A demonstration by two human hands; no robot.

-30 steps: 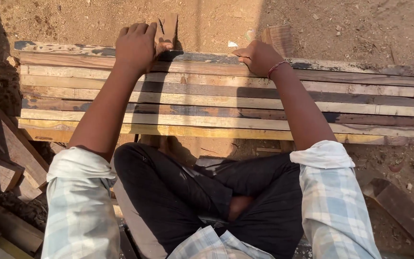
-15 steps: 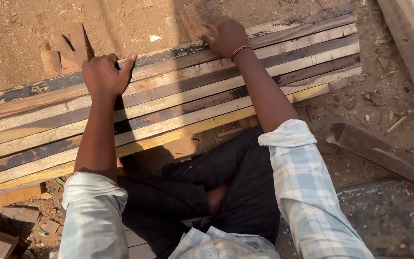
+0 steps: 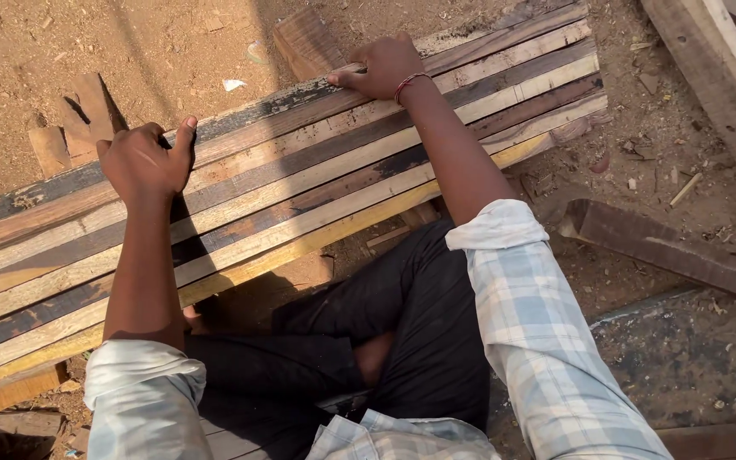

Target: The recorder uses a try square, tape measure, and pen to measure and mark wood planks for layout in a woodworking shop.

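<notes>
A row of wooden slats [image 3: 300, 183] is laid edge to edge across the sandy ground. The left hand [image 3: 140, 162] is curled over the far slat's edge; the right hand [image 3: 382, 66] is seemingly clenched on that same edge.

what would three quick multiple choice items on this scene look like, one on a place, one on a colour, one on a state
1. Where does the left hand rest?
A. on the far edge of the row of wooden strips
B. on the knee
C. on the sandy ground

2. What colour is the band on the right wrist?
A. green
B. red
C. white

3. How is the right hand?
A. lifted clear of the wood
B. gripping a hammer
C. pressed on the strips near their far edge, fingers bent

Answers: 1 A, the fist lies on the farthest strips; 2 B, a thin red band circles the wrist; 3 C, the fingers curl against the strips with no tool in them.
</notes>
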